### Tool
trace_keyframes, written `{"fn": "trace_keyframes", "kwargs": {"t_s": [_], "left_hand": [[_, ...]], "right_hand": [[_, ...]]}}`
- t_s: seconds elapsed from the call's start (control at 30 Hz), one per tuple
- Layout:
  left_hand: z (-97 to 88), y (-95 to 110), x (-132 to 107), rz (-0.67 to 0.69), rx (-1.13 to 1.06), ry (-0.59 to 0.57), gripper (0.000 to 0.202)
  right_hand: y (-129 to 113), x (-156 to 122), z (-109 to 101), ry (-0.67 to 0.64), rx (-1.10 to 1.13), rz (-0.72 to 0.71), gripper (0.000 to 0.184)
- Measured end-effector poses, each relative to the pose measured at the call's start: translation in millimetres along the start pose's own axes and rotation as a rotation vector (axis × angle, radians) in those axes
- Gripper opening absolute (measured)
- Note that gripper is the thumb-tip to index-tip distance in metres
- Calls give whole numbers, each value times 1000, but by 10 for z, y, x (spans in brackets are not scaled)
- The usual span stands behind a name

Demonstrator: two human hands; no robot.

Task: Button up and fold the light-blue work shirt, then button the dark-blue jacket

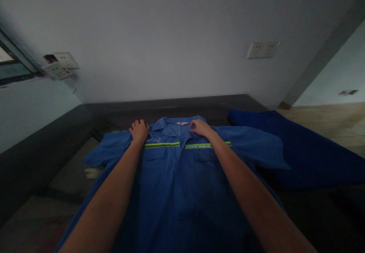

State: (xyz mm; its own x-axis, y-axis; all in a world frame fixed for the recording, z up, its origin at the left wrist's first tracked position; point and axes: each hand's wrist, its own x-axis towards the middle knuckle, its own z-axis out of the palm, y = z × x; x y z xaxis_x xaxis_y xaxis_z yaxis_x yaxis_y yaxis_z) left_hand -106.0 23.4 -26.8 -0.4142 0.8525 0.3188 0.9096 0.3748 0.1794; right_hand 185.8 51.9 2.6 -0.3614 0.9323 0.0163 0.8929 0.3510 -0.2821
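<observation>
A blue short-sleeved work shirt (179,177) lies front side up, with its collar at the far end and its sleeves spread to both sides. Yellow-green and silver reflective strips cross the chest above two flap pockets, and pale letters show at the left. My left hand (139,130) is closed over the shoulder seam on the left, its fingers bent onto the cloth and their tips hidden. At the right side of the collar, my right hand (200,127) pinches the fabric between thumb and fingers, near the white neck label (182,123).
A dark raised edge (168,104) runs along the wall behind the shirt. Dark blue cloth (302,150) lies to the right. Something pale (92,172) pokes out under the left sleeve. Wall sockets (263,49) and a power strip (57,70) are further back.
</observation>
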Motion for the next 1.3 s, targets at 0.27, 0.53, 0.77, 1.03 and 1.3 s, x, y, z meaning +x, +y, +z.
{"fn": "trace_keyframes", "kwargs": {"t_s": [0.27, 0.53, 0.77, 1.03, 1.3], "left_hand": [[-430, 189, -295, 228, -202, -24, 37], [-389, 701, -843, 433, -312, -399, 13], [-309, 672, -911, 429, -375, -381, 16], [-251, 659, -893, 469, -365, -403, 16], [-379, 712, -980, 481, -264, -349, 16]], "right_hand": [[-338, -629, -183, 95, -43, -186, 34], [-702, -713, -43, 55, -78, -57, 23], [-653, -670, 269, 165, 25, 9, 26], [-590, -571, 449, 335, 339, -73, 25], [-576, -434, 522, 391, 424, -117, 26]]}}
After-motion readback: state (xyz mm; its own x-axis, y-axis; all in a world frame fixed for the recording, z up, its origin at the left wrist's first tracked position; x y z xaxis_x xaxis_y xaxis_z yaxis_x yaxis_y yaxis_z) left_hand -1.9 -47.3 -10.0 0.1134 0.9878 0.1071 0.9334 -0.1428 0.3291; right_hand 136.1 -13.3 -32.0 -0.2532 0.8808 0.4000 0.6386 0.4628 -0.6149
